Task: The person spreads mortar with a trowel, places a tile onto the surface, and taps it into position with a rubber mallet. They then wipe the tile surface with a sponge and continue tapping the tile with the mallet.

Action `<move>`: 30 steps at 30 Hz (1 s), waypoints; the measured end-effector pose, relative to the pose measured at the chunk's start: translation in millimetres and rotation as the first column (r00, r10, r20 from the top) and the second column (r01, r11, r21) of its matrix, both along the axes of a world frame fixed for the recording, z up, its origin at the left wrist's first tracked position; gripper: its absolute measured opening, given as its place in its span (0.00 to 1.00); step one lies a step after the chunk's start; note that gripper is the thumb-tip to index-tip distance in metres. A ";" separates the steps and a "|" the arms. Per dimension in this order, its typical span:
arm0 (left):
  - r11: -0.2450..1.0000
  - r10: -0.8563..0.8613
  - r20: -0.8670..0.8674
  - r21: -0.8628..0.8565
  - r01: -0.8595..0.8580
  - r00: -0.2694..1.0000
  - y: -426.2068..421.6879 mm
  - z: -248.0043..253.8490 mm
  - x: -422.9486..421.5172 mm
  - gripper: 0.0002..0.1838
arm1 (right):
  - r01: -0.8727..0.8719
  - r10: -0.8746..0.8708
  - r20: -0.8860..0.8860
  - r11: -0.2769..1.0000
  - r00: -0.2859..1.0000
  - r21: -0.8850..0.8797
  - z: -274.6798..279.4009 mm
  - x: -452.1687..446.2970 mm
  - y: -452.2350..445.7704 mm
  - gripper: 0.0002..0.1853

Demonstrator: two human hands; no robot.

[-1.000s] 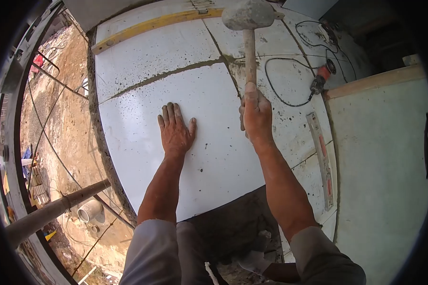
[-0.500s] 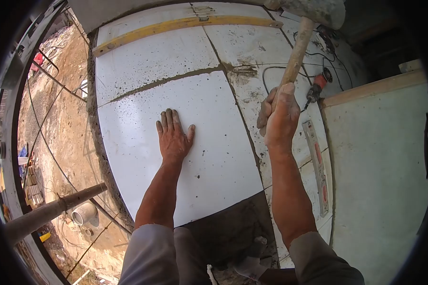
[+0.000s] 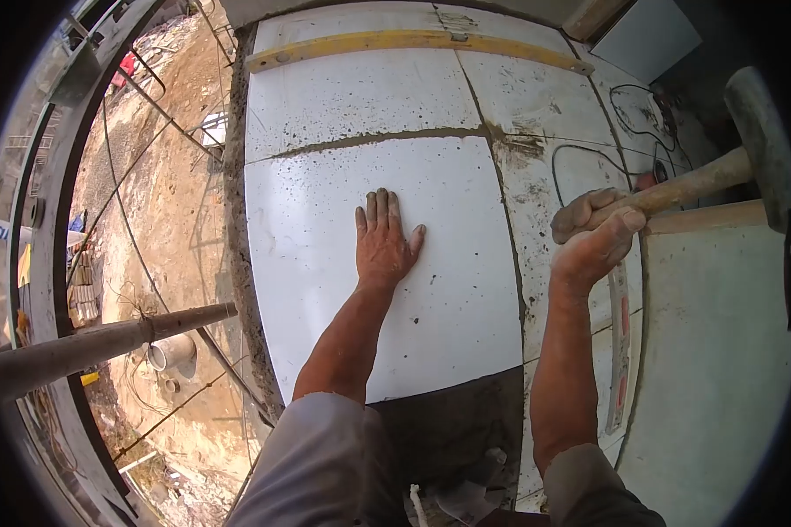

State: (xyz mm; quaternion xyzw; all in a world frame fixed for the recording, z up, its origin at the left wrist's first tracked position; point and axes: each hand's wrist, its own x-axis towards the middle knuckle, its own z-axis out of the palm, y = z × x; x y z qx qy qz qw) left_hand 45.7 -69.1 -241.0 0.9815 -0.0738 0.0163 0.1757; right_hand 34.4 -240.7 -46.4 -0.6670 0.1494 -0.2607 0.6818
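My left hand point(image 3: 383, 241) lies flat on a large white floor tile point(image 3: 325, 307), fingers spread and dusty with mortar. My right hand point(image 3: 596, 237) is wrapped round the wooden handle of a mallet point(image 3: 694, 184). The mallet is raised to the right of the tile, its handle pointing right and its thick head point(image 3: 760, 145) at the far end. Dark specks dot the tile's surface. A strip of dark grey mortar point(image 3: 448, 435) shows along the tile's near edge.
A yellow spirit level point(image 3: 369, 39) lies across the far tiles. A second, grey level point(image 3: 620, 351) lies along the right. A corded power tool point(image 3: 650, 176) is partly hidden behind the mallet. At left, a pole point(image 3: 114, 347) and metal frame border a drop to bare earth.
The mallet has swung from upright to nearly level, its head now to the right. The view has shifted left, so the floor appears farther right. My left hand stays flat on the tile.
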 end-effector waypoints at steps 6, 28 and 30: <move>1.000 0.000 -0.001 0.007 0.000 1.000 -0.8 0.3 0.6 0.40 | -0.012 -0.164 -0.165 0.671 0.973 -0.741 -144.5 -61.8 -27.1 0.27; 0.998 -0.007 0.051 -0.067 0.010 0.999 -0.6 2.7 -2.7 0.37 | -0.028 -0.037 -0.110 0.840 0.993 -0.541 -137.2 -45.6 -25.1 0.28; 0.998 -0.018 0.068 -0.065 0.023 0.998 -2.7 1.2 -4.7 0.37 | -0.129 -0.222 -0.211 0.332 0.952 -0.934 -189.3 -74.1 -40.4 0.27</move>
